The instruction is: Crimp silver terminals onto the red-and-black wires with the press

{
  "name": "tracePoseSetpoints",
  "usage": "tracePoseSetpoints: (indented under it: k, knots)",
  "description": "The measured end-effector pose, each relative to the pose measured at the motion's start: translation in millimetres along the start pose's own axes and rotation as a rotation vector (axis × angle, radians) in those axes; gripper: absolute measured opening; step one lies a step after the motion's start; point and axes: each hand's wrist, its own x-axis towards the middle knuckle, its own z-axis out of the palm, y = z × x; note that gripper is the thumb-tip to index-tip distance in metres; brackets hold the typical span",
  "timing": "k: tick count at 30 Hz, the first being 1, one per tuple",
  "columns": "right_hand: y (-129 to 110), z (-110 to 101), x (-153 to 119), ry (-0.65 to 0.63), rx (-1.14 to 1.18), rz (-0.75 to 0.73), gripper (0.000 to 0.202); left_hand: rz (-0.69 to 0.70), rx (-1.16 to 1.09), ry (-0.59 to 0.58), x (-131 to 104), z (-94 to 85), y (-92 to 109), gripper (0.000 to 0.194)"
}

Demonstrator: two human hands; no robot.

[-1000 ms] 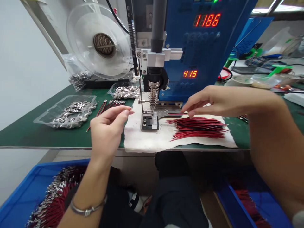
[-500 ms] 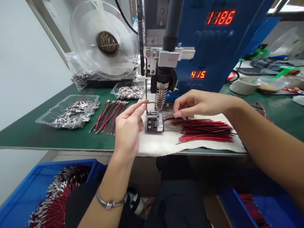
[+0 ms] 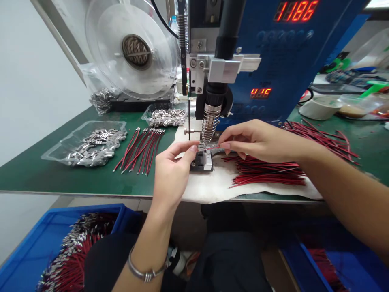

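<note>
My right hand pinches a thin red wire in front of the blue soldering machine. The wire's left end lies under the coiled spring tip, above a small metal fixture. My left hand is at the fixture's left side, thumb and forefinger pressed together near the wire's end; what they hold is too small to make out. A pile of red and black wires lies on the white cloth below my right hand.
Clear trays of metal parts and wires with metal ends are on the left. A large reel stands behind. More wires lie at right. Blue bins of wires are below the table.
My left hand has moved right, to the fixture. The wire in my right hand now reaches under the spring tip. The view has shifted slightly, showing more wires at right.
</note>
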Motion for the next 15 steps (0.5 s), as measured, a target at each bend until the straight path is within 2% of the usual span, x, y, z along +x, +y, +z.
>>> tracePoseSetpoints:
  k: [7,15]
  knots:
    - [-3.8,6.7,-2.3,0.113,-0.154,-0.135,0.023,0.026,-0.02,0.014,-0.5,0.6,-2.7,0.014]
    - [-2.1,9.3,-3.2,0.087,-0.233,-0.252,0.023,0.035,-0.007,0.012,-1.1,-1.0,-4.0,0.015]
